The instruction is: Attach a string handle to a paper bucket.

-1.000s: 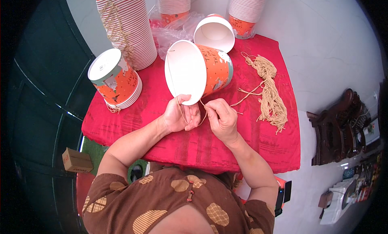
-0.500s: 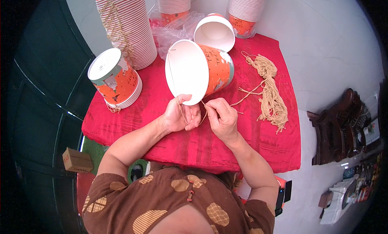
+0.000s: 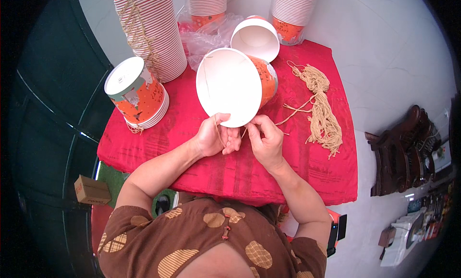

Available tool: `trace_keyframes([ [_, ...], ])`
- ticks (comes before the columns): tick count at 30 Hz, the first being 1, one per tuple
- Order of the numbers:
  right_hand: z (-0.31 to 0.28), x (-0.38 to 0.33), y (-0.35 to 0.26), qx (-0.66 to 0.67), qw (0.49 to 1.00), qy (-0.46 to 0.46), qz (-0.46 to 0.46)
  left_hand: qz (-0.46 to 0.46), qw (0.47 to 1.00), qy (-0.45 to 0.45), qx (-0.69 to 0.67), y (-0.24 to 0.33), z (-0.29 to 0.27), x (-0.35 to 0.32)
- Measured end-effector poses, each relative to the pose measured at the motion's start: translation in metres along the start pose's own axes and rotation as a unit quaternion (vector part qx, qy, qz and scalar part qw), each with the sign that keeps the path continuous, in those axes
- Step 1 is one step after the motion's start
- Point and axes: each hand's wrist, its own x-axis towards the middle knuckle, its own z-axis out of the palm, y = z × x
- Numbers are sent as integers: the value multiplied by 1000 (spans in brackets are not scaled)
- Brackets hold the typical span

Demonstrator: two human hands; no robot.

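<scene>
Your left hand [image 3: 214, 136] and right hand [image 3: 265, 139] sit close together at the near rim of the large orange-and-white paper bucket [image 3: 235, 86], which lies tipped on its side mid-tabletop, its inside empty; both pinch a thin tan string [image 3: 218, 132]. Tug too hard and the string could slip or tear the rim. The bundle of tan strings [image 3: 321, 112] lies toward the right edge; bucket stacks [image 3: 149, 33] line the far edge.

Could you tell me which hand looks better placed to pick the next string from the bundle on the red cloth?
Probably the right hand: the string bundle lies on its side of the red cloth, with nothing between. The left hand grips the paper bucket's rim and would have to cross over.
</scene>
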Motion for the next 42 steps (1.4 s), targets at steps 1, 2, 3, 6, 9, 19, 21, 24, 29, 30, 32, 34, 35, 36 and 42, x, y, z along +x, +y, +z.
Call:
trace_keyframes([
  [1, 1, -2, 4, 22, 999, 4, 29, 10, 1000, 2, 12, 0, 2, 0],
  [2, 2, -4, 7, 22, 999, 4, 29, 20, 999, 6, 24, 0, 3, 0],
  [3, 3, -5, 9, 45, 997, 8, 58, 21, 999, 6, 24, 0, 3, 0],
  [6, 3, -7, 9, 101, 987, 3, 128, 46, 995, 26, 80, -1, 3, -1],
  [9, 4, -6, 10, 166, 970, -4, 180, 73, 993, 40, 80, -2, 4, 0],
  [19, 2, 0, 8, 332, 902, -22, 274, 106, 981, 91, 134, -2, 8, 1],
  [21, 0, -1, 11, 333, 902, -24, 276, 107, 976, 109, 156, -3, 9, 1],
  [24, -2, 0, 14, 342, 892, -32, 294, 136, 967, 116, 183, -3, 11, 0],
  [29, -3, 2, 12, 384, 860, -26, 336, 153, 955, 150, 207, -4, 11, 0],
  [30, -3, 1, 13, 369, 864, -27, 343, 154, 954, 151, 207, -5, 10, 0],
  [32, -1, 0, 16, 354, 867, -29, 349, 169, 944, 155, 237, -7, 9, 0],
  [34, 0, -2, 17, 343, 867, -18, 361, 166, 941, 164, 246, -8, 10, 1],
  [35, 0, -2, 17, 343, 867, -19, 360, 163, 937, 173, 256, -8, 10, 1],
  [36, 1, -2, 17, 337, 868, -18, 365, 164, 937, 174, 256, -7, 10, 1],
  [42, 2, -2, 17, 335, 865, 18, 373, 134, 952, 138, 238, -7, 5, 2],
])
